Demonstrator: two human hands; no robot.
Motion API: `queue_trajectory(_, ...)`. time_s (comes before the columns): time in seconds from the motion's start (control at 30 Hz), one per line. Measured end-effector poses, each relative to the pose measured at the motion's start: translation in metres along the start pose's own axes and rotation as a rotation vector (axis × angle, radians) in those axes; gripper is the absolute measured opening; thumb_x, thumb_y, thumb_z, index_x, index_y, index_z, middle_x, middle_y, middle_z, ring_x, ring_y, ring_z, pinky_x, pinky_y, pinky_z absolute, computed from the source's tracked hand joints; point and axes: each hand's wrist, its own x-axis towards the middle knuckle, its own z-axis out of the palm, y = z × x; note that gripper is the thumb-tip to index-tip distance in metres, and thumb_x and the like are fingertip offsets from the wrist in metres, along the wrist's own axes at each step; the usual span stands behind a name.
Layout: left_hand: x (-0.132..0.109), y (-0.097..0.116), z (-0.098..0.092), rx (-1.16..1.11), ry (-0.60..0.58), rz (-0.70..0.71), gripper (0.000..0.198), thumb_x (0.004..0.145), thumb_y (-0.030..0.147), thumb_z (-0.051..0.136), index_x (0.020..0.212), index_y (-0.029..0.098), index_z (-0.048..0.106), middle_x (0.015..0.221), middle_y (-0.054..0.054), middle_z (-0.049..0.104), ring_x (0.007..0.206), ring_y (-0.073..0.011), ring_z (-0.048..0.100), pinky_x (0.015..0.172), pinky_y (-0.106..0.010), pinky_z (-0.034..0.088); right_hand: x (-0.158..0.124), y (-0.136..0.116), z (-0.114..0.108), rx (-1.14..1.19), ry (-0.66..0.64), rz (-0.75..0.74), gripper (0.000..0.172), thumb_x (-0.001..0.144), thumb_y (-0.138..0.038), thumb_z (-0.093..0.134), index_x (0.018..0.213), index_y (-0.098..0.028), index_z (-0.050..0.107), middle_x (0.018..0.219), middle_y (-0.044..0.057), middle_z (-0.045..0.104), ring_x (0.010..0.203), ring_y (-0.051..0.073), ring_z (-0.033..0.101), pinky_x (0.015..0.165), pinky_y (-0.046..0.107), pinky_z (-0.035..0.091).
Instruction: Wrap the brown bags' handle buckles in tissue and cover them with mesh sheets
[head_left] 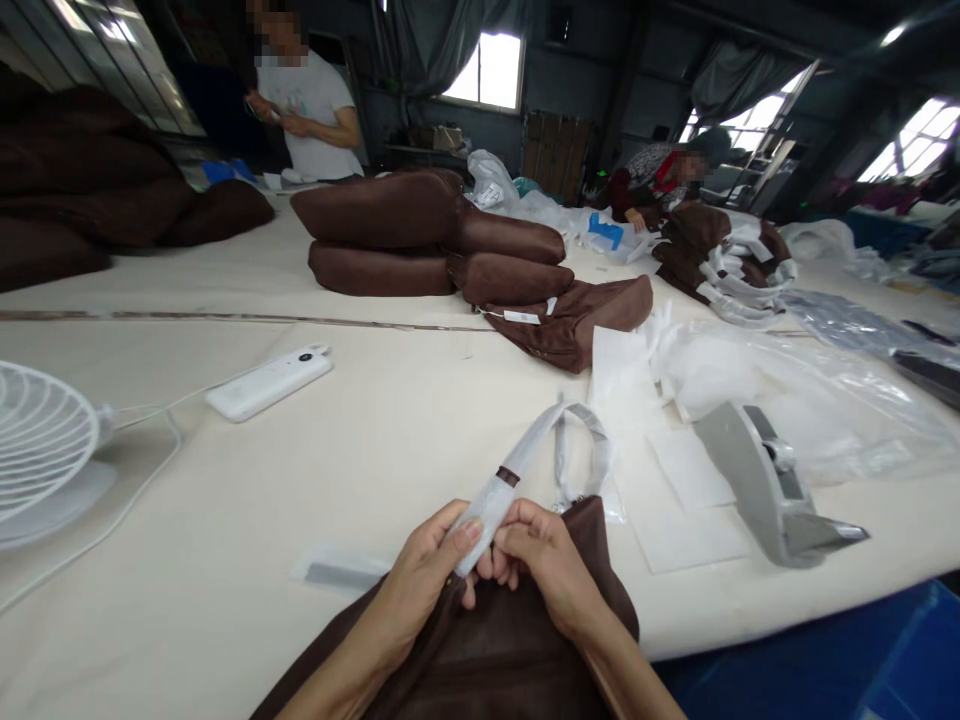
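A brown bag lies at the near edge of the cream table. Its handle is wrapped in white paper and arches up to the right. My left hand is closed around the lower end of the wrapped handle, thumb on top. My right hand pinches the same end from the other side, fingers curled against the bag's top edge.
A grey tape dispenser sits right of the bag among white paper sheets and clear plastic. A white power bank and fan lie left. Stacked brown bags sit farther back. Two people work at the far side.
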Motion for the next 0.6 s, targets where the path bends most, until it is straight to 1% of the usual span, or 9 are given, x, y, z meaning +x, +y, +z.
queue_trajectory(0.17,0.0,-0.005,-0.001,-0.014,-0.02,-0.019,0.038,0.093,0.052,0.056,0.098,0.015,0.061,0.068,-0.003,0.06,0.056,-0.0131,0.054,0.047,-0.02,0.047,0.002,0.007,0.001,0.021,0.0,-0.018,0.016,0.08,-0.03,0.066,0.079,-0.015,0.06,0.061,0.002,0.066,0.051,0.009,0.054,0.048,0.018,0.038)
queue_trajectory(0.27,0.002,-0.005,-0.001,-0.01,-0.038,-0.045,0.043,0.092,0.056,0.055,0.104,0.015,0.061,0.069,-0.003,0.06,0.059,-0.0144,0.056,0.046,-0.02,0.046,0.003,0.01,0.001,0.038,-0.014,-0.002,0.026,0.084,-0.039,0.069,0.085,-0.014,0.062,0.06,0.002,0.066,0.049,0.009,0.054,0.047,0.018,0.038)
queue_trajectory(0.33,0.002,-0.004,0.0,0.001,-0.078,-0.055,0.046,0.093,0.057,0.053,0.108,0.015,0.062,0.073,-0.006,0.062,0.064,-0.0159,0.058,0.048,-0.02,0.046,0.006,0.014,0.0,0.038,-0.021,0.006,0.034,0.084,-0.047,0.07,0.085,-0.014,0.061,0.056,0.002,0.065,0.045,0.009,0.053,0.044,0.017,0.036)
queue_trajectory(0.43,0.002,-0.006,0.0,0.01,-0.13,-0.057,0.047,0.093,0.058,0.052,0.112,0.016,0.062,0.077,-0.007,0.063,0.068,-0.017,0.06,0.048,-0.019,0.045,0.013,0.025,-0.002,0.028,-0.019,0.025,0.044,0.081,-0.057,0.071,0.079,-0.016,0.057,0.049,0.002,0.062,0.039,0.009,0.049,0.04,0.017,0.034)
queue_trajectory(0.5,0.002,-0.009,-0.001,0.004,-0.148,-0.062,0.048,0.093,0.059,0.053,0.114,0.017,0.063,0.077,-0.007,0.062,0.067,-0.0167,0.059,0.047,-0.02,0.045,0.017,0.032,-0.004,0.004,0.013,0.064,0.049,0.075,-0.063,0.073,0.078,-0.017,0.056,0.045,0.0,0.059,0.036,0.009,0.046,0.037,0.017,0.032)
queue_trajectory(0.57,0.003,-0.013,-0.002,-0.001,-0.15,-0.068,0.048,0.093,0.059,0.053,0.116,0.017,0.062,0.077,-0.007,0.062,0.066,-0.0169,0.059,0.047,-0.02,0.045,0.019,0.035,-0.005,-0.021,0.049,0.096,0.052,0.073,-0.066,0.073,0.079,-0.018,0.055,0.042,-0.001,0.057,0.034,0.009,0.044,0.035,0.017,0.028)
queue_trajectory(0.6,0.004,-0.014,-0.002,-0.002,-0.135,-0.069,0.049,0.093,0.059,0.053,0.118,0.018,0.061,0.077,-0.007,0.062,0.067,-0.0174,0.059,0.047,-0.02,0.045,0.019,0.034,-0.006,-0.021,0.047,0.1,0.05,0.074,-0.064,0.073,0.08,-0.017,0.057,0.043,-0.001,0.056,0.035,0.009,0.044,0.035,0.018,0.027)
